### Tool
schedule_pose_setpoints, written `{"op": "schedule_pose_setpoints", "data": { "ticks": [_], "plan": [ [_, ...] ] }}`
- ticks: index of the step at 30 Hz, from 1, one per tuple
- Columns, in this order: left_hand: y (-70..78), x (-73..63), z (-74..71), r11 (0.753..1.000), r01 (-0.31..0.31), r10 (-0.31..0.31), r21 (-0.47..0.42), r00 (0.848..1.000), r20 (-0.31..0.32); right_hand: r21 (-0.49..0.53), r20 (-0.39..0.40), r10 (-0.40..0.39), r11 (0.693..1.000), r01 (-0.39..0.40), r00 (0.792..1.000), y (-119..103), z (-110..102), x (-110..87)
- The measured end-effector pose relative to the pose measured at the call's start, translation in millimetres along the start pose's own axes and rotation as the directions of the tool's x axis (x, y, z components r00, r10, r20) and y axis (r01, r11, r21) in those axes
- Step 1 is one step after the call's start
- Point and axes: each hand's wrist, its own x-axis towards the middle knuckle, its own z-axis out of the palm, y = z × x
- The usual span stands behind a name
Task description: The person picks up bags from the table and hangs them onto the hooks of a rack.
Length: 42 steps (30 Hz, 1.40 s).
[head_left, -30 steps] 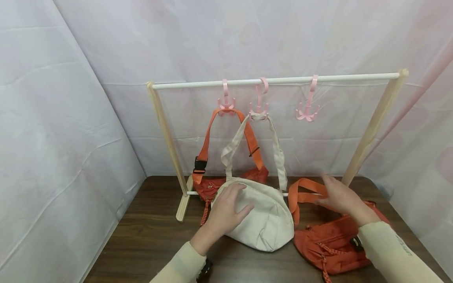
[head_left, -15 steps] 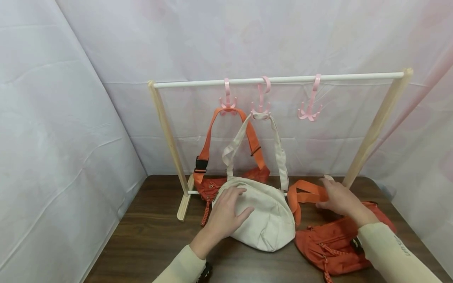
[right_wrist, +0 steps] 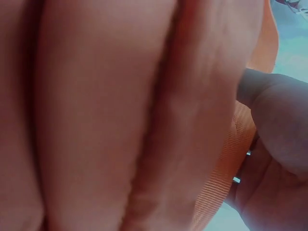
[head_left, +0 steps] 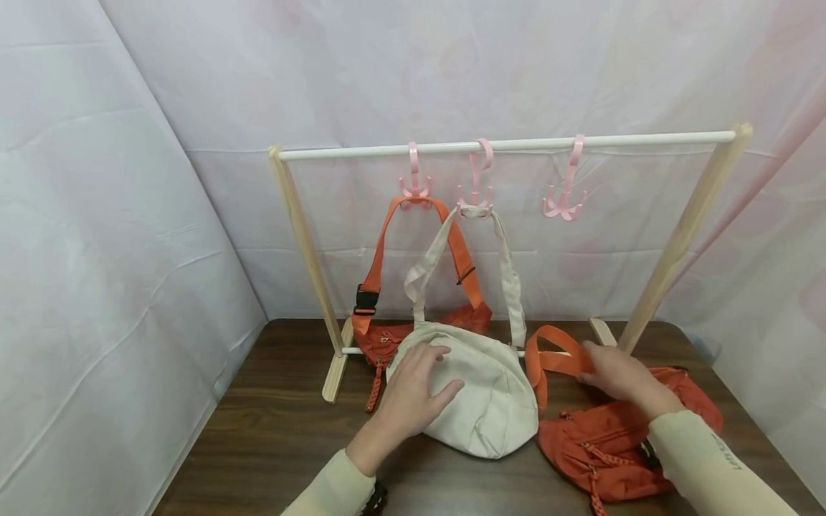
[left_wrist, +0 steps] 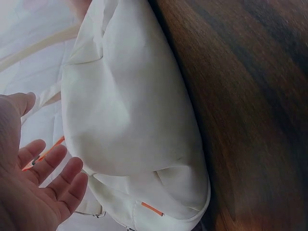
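My left hand (head_left: 413, 394) is held over the left part of a cream waist bag (head_left: 484, 401), its fingers relaxed and slightly bent. In the left wrist view a gap shows between this hand (left_wrist: 43, 185) and the bag's cloth. The cream strap (head_left: 508, 276) loops up over the middle pink hook (head_left: 475, 204). On the right, my right hand (head_left: 622, 373) pinches the orange strap (head_left: 560, 363) of a rust-orange waist bag (head_left: 603, 451) that lies on the table. The right wrist view has the strap (right_wrist: 216, 185) between thumb and fingers, with the bag's fabric filling the near side.
A rack with a white rail (head_left: 529, 145) and wooden posts stands on the dark table (head_left: 258, 423). Another rust-orange bag (head_left: 381, 344) hangs by its strap from the left pink hook (head_left: 415, 192), partly behind the cream bag. The right pink hook (head_left: 564, 208) carries no bag.
My right hand has lowered onto the orange strap and its fingers have closed on it, uncovering the rack's right foot. My left hand has stayed nearly still.
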Motion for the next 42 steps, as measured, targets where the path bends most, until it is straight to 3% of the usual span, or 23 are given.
{"op": "schedule_pose_setpoints", "data": {
  "ticks": [7,12,18,26,34,42],
  "plan": [
    [6.0,1.7,-0.7,1.0,-0.001,0.001,-0.02,1.0,0.011,0.026,0.005,-0.033,0.999,0.033,0.999,1.7,-0.8,0.2],
    [12.1,4.4,-0.7,0.999,-0.025,0.025,-0.034,1.0,-0.008,0.032,-0.008,0.001,1.0,-0.001,1.0,3.0,-10.1,-2.8],
    [21.5,11.6,3.1,0.997,-0.04,0.039,-0.063,0.999,-0.007,0.121,-0.02,0.041,0.992,-0.038,0.999,1.8,-19.6,-11.4],
    [40.2,25.0,10.6,0.993,-0.079,0.077,-0.09,0.997,-0.022,0.195,-0.105,0.076,0.979,-0.055,0.992,1.5,-27.5,-21.2],
    [64.1,43.7,25.7,0.987,-0.08,0.087,-0.138,0.995,0.045,0.164,-0.182,0.083,0.985,-0.053,0.98,-2.6,-37.0,-30.9],
    [91.8,65.8,53.6,0.99,0.003,0.022,-0.14,0.984,0.176,0.157,-0.239,0.064,0.987,-0.027,0.969,-5.6,-42.9,-41.5]
  ]
}}
